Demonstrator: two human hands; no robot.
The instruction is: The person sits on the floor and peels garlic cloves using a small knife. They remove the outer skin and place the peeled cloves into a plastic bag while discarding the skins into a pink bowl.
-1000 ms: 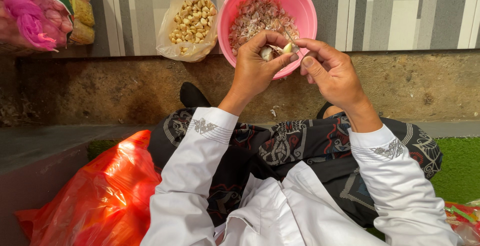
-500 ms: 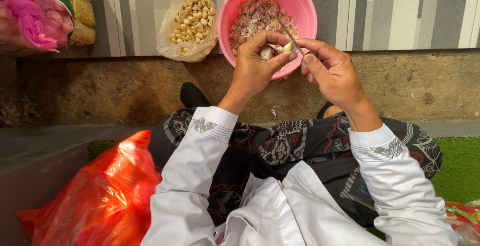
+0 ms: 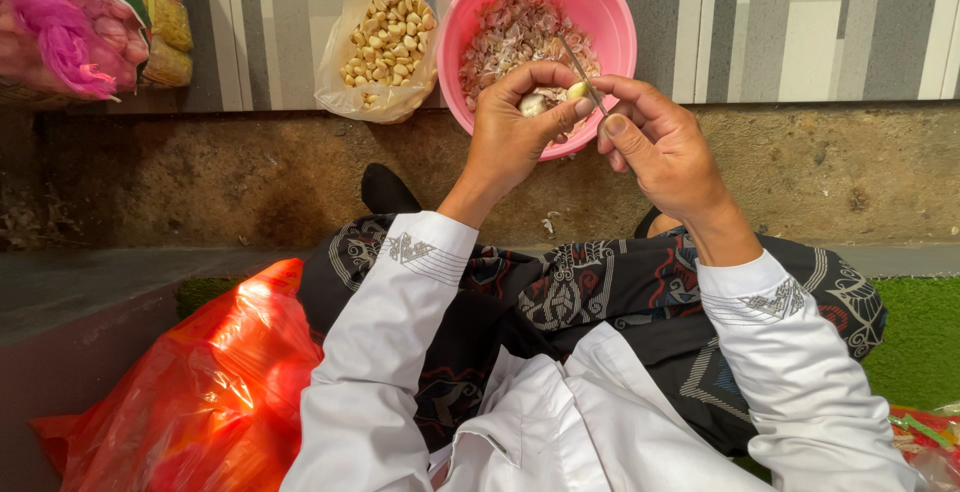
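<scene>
The garlic clove (image 3: 572, 92) sits pinched between your left hand's (image 3: 515, 137) thumb and fingers, held over the near rim of the pink bowl (image 3: 610, 12). It looks small, light and firm, with a papery skin likely to slip, so grip it by its sides. Your right hand (image 3: 660, 147) is closed narrowly on a thin knife (image 3: 580, 67), its blade touching the clove. The bowl holds loose skins. Just to its left, a clear bag of peeled cloves (image 3: 385, 42) rests against the striped wall (image 3: 800, 22). An orange bag (image 3: 200, 382) lies by your left knee.
</scene>
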